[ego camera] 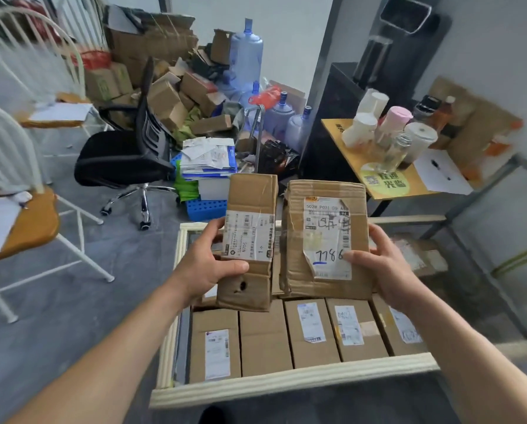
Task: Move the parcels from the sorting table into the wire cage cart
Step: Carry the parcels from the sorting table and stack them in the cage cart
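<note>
Both hands loaded, one parcel each. Left hand (208,267) grips the left edge of a narrow parcel (250,237), thumb across the front below the shipping label, fingers curled behind. Right hand (384,270) grips the right edge of a wide parcel (325,240), thumb tip on its label by the handwritten digits. The parcels are side by side, faces tipped toward the camera, long axes running away from the body; cannot tell whether their inner edges touch. Key relation: the cart (286,382) lies straight below and just ahead of both hands, so the drop looks to be downward, not sideways. Its near part holds a row of boxes (311,332) laid flat, long axes also pointing away, packed edge to edge. Judged free room is on the far side of that row, mostly hidden behind the held parcels; a bare grey patch shows at the far left, nearer the left hand. Materials: brown corrugated card, creased and dented; the narrow parcel has a punched hole low on its face; the wide one has wrinkled clear tape and a peeling label. Cart rim is cream padded tube; no wire mesh is visible.
</note>
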The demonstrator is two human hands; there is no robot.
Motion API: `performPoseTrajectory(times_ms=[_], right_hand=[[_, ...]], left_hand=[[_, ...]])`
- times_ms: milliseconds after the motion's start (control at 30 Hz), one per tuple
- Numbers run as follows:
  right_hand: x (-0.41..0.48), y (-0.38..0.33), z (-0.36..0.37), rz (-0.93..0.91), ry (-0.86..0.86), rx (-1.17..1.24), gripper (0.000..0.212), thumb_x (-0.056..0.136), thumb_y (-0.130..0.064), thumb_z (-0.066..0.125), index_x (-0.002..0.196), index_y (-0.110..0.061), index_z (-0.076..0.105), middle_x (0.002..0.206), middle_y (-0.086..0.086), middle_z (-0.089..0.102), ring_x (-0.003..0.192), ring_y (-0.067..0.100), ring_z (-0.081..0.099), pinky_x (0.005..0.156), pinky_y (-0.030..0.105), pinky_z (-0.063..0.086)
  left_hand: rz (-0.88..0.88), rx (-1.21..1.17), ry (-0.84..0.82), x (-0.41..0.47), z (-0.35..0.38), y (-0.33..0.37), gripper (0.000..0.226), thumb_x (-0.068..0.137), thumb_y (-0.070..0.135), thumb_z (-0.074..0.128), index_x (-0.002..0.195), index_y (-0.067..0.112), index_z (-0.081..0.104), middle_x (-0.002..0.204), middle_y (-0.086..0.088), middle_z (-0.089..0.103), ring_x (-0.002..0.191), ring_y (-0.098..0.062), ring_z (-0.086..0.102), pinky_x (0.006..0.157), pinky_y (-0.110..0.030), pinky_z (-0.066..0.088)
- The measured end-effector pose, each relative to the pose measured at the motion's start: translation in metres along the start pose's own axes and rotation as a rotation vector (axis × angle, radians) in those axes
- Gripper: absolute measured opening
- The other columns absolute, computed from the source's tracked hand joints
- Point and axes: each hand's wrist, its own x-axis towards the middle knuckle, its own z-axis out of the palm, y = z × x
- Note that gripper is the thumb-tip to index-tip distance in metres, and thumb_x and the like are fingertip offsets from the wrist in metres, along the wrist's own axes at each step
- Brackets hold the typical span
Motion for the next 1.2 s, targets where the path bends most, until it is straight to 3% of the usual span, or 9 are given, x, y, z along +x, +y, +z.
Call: performPoseTrajectory(times_ms=[67,167,267,367,500,700,867,1067,1200], right_hand=[[0.005,0.008,0.016,0.026,0.007,0.007,0.072,0.067,-0.024,0.080,0.132,-0.034,0.050,0.111,0.008,0.075,0.100,0.035,0.073,0.084,0.058,0.059],[0.015,0.023,0.032,0.069,0.010,-0.006,0.078,0.067,-0.023,0.081,0.137,-0.030,0.047,0.111,0.007,0.075,0.101,0.033,0.073,0.085,0.055,0.059],[0.027,0.043,0.041,0.130,-0.002,-0.004,0.070,0.071,-0.014,0.084,0.130,-0.032,0.051,0.108,0.006,0.076,0.100,0.033,0.073,0.085,0.055,0.060],[0.043,0.073,0.044,0.204,-0.024,-0.004,0.070,0.071,-0.012,0.083,0.130,-0.029,0.052,0.111,0.009,0.075,0.103,0.035,0.072,0.086,0.056,0.059],[0.067,0.127,0.045,0.317,-0.065,-0.025,0.074,0.070,-0.019,0.078,0.137,-0.029,0.049,0.114,0.011,0.074,0.104,0.037,0.071,0.090,0.065,0.055],[0.094,0.202,0.055,0.455,-0.125,-0.073,0.059,0.078,-0.012,0.080,0.122,-0.043,0.056,0.109,0.006,0.076,0.101,0.034,0.072,0.091,0.063,0.055],[0.110,0.253,0.065,0.560,-0.152,-0.061,0.069,0.066,-0.024,0.077,0.128,-0.044,0.052,0.102,-0.001,0.077,0.093,0.024,0.074,0.078,0.048,0.059],[0.118,0.309,0.073,0.633,-0.164,-0.082,0.058,0.085,-0.007,0.075,0.129,-0.038,0.052,0.102,0.003,0.077,0.095,0.028,0.074,0.087,0.057,0.058],[0.115,0.327,0.079,0.670,-0.181,-0.069,0.069,0.067,-0.022,0.081,0.127,-0.040,0.052,0.105,0.003,0.077,0.092,0.025,0.075,0.074,0.047,0.062]], left_hand=[[-0.019,0.008,-0.003,0.002,-0.017,-0.012,0.086,0.050,0.037,0.088,0.128,0.041,0.053,0.119,0.003,0.068,0.112,-0.014,0.066,0.097,-0.041,0.054],[-0.065,0.009,0.002,0.001,-0.034,-0.029,0.085,0.047,0.041,0.086,0.124,0.044,0.051,0.120,0.003,0.066,0.104,-0.004,0.067,0.088,-0.031,0.056],[-0.137,0.021,0.004,-0.002,-0.042,-0.053,0.079,0.053,0.029,0.088,0.121,0.042,0.052,0.114,0.005,0.067,0.101,-0.003,0.067,0.085,-0.026,0.056],[-0.227,0.027,0.029,-0.006,-0.044,-0.086,0.072,0.056,0.025,0.087,0.116,0.046,0.054,0.109,0.011,0.068,0.101,-0.007,0.068,0.091,-0.032,0.055],[-0.354,0.039,0.065,-0.011,-0.039,-0.134,0.073,0.046,0.043,0.086,0.110,0.056,0.055,0.110,0.012,0.069,0.108,-0.010,0.066,0.099,-0.041,0.053],[-0.544,0.059,0.098,-0.018,-0.022,-0.201,0.081,0.055,0.025,0.087,0.125,0.044,0.049,0.114,0.013,0.066,0.107,-0.011,0.066,0.100,-0.044,0.053],[-0.668,0.075,0.101,-0.020,-0.006,-0.253,0.089,0.070,0.013,0.088,0.141,0.036,0.040,0.120,0.019,0.060,0.111,-0.004,0.059,0.089,-0.027,0.050],[-0.772,0.115,0.080,-0.013,0.006,-0.300,0.098,0.073,0.014,0.087,0.152,0.031,0.032,0.135,0.011,0.056,0.124,-0.017,0.056,0.106,-0.046,0.046],[-0.809,0.115,0.066,-0.011,0.011,-0.314,0.099,0.074,0.011,0.086,0.154,0.030,0.030,0.137,0.010,0.055,0.121,-0.016,0.056,0.102,-0.038,0.047]])
